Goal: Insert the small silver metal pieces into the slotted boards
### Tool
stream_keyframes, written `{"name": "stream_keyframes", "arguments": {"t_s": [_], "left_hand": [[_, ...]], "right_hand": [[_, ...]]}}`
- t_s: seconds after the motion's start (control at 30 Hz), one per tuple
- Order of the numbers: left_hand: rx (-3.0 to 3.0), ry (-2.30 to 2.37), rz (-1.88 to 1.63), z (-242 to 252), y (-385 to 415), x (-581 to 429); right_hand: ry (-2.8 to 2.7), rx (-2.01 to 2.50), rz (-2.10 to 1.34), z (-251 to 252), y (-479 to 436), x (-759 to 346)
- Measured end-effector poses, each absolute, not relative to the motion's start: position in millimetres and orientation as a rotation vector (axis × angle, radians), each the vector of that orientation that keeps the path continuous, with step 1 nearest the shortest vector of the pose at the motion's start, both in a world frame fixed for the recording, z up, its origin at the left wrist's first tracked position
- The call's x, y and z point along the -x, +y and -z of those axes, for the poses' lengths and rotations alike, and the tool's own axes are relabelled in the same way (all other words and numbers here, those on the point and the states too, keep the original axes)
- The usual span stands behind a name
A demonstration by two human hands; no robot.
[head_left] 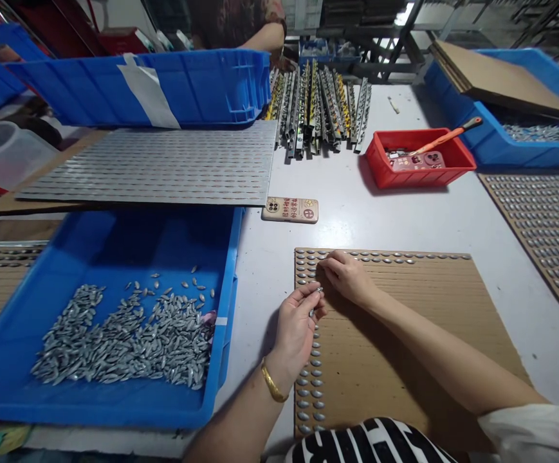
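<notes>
My left hand (pixel 303 315), with a gold bracelet on its wrist, pinches a small silver oval piece (pixel 320 290) above the left part of a brown ribbed cardboard sheet (pixel 404 334). More pieces seem tucked in its fingers. Just beyond it, my right hand (pixel 347 273) has its fingertips pressed together on the sheet near the upper left corner; what they hold is hidden. Silver ovals line the sheet's left side in two columns and run along its top edge. To the left, a blue tray (pixel 231 308) holds a heap of similar loose pieces (pixel 134 341).
A phone (pixel 291 210) lies beyond the sheet. Behind are a red bin (pixel 421 177) with an orange-handled tool, a pile of metal strips (pixel 315 106) and a blue crate (pixel 163 83) on a grey slotted panel (pixel 173 164). A person's arm (pixel 269 38) shows at the back.
</notes>
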State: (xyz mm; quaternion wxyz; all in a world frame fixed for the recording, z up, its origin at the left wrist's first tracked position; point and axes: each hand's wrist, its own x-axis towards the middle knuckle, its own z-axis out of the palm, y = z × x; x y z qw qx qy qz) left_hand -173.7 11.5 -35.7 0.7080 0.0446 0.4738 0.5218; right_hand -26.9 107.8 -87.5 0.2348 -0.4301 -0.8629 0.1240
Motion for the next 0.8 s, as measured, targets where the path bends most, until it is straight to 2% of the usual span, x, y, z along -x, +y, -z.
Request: {"name": "stream_keyframes", "arguments": {"t_s": [0.23, 0.3, 0.43, 0.53, 0.67, 0.8], "left_hand": [[-0.134, 1.082, -1.186, 33, 14, 174], [-0.170, 1.090, -1.193, 34, 15, 172], [-0.254, 1.103, -1.204, 36, 16, 169], [-0.285, 1.101, -1.172, 34, 16, 167], [-0.244, 1.044, -1.130, 31, 16, 165], [-0.161, 0.984, -1.052, 29, 19, 161]], "right_hand": [[-2.188, 1.184, -0.601, 69, 101, 23], [-2.079, 1.204, -0.852, 56, 91, 22], [-1.744, 1.144, -1.597, 34, 73, 20], [-1.543, 1.128, -1.851, 26, 68, 16], [-1.493, 1.077, -1.916, 25, 69, 6], [-1.773, 0.949, -1.566, 30, 68, 0]]}}
